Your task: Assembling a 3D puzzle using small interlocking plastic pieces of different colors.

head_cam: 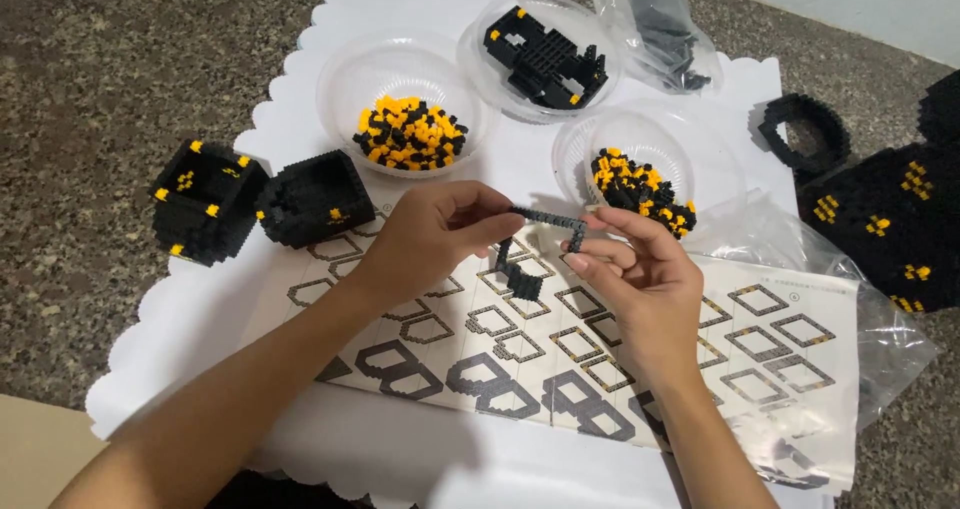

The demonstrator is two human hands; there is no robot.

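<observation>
My left hand (pixel 435 234) and my right hand (pixel 640 274) together hold a small open frame of black mini bricks (pixel 535 244) above a printed instruction sheet (pixel 780 339). The left fingers pinch the frame's top strip at its left end. At the strip's right end the right thumb and forefinger pinch it. The frame's lower corner hangs between the hands.
Three clear plastic bowls stand behind: one with yellow and black bricks (pixel 410 134), one with a black built part (pixel 545 64), one with mixed bricks (pixel 640 189). Two black built cubes (pixel 205 199) (pixel 315 199) sit at left. Larger black builds (pixel 890 209) and plastic bags (pixel 665 29) lie at right.
</observation>
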